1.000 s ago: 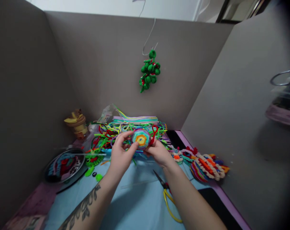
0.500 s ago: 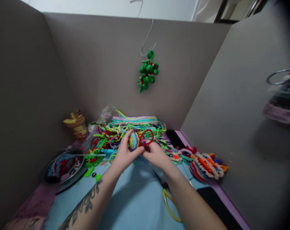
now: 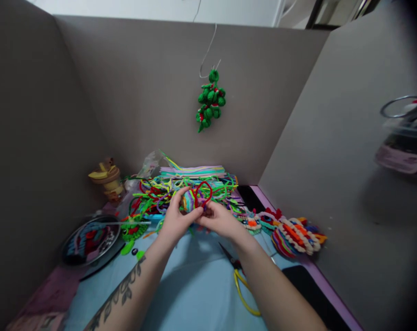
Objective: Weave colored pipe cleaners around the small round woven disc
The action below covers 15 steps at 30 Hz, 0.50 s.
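- A striped ball [image 3: 188, 200] sits in the left hand [image 3: 177, 219], fingers and thumb curled around it in a partly closed grip.
- A red loop [image 3: 196, 197] rises upright at the ball's right side, between both hands.
- The right hand [image 3: 222, 220] bunches its fingers close against that side; what they pinch is hidden.
- Below, scissors [image 3: 236, 265] lie on the blue tabletop [image 3: 191, 296], beside the right forearm.
- Tangled fuzzy stems [image 3: 149, 197] crowd behind; grey walls [image 3: 153, 92] enclose the space.

Craft piece [image 3: 188, 201] between the hands [image 3: 177, 219], pipe-cleaner pile [image 3: 174, 185] behind, dish [image 3: 108, 248] left, scissors [image 3: 236, 265] on cloth [image 3: 191, 287].
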Tool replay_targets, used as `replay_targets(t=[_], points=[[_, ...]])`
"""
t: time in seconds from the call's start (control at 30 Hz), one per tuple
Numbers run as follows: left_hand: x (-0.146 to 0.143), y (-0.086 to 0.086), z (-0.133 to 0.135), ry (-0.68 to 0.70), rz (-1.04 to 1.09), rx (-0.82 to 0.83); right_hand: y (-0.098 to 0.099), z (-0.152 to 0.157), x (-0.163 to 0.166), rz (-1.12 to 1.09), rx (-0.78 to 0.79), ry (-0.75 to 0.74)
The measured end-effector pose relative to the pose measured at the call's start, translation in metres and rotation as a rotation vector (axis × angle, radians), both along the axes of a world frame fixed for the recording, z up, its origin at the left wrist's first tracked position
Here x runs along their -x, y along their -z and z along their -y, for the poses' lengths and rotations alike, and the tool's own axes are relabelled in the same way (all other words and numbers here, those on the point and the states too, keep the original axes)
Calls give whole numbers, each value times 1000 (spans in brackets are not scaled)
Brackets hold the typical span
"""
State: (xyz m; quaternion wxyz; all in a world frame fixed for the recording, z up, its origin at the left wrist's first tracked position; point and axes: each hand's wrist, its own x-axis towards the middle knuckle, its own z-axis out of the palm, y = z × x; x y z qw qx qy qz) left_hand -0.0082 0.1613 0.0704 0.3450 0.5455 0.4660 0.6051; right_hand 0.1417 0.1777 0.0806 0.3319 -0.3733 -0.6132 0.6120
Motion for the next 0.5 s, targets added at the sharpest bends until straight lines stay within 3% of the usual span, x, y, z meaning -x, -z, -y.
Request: replay_targets(t=[0.27,0.37,0.5], points=[[-5,-1,1,-92,66,-29,6,1,9,-307,224,125],[-7,-4,3,-71,143,3,6,0,11,-314,171,175],[-8,-6,2,-74,313,28,5,3,14,-318,-16,220]])
